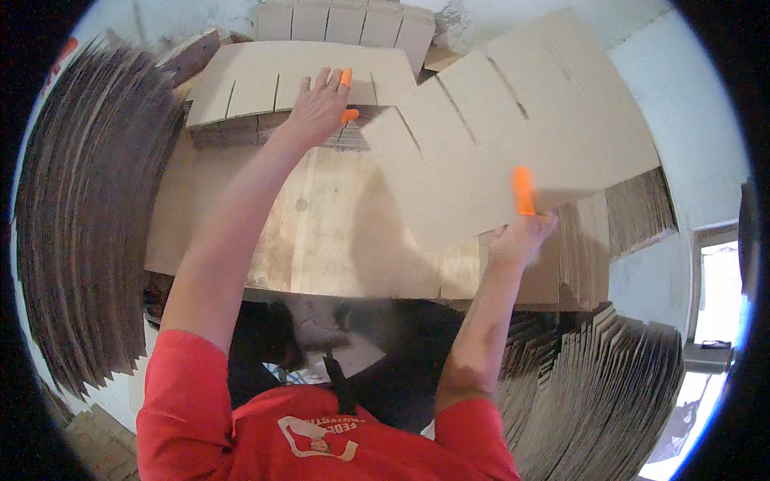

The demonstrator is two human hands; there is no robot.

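Observation:
My left hand (321,106) lies spread on top of a stack of slotted cardboard sheets (241,80) at the far side of the wooden tabletop (321,216). Orange covers sit on its thumb and a finger. My right hand (520,236) grips the near edge of a large, flat cardboard sheet (481,160) with several narrow slits. An orange-covered digit rests on the sheet's upper face; the fingers beneath are partly hidden. This sheet is tilted over the table's right side, and its far left corner reaches the stack.
Tall piles of cardboard stand at the left (96,208) and lower right (609,385). More cardboard (581,248) lies under the held sheet at the table's right end. Another slotted cardboard stack (345,24) is against the far wall. A bright window (718,289) is at the right.

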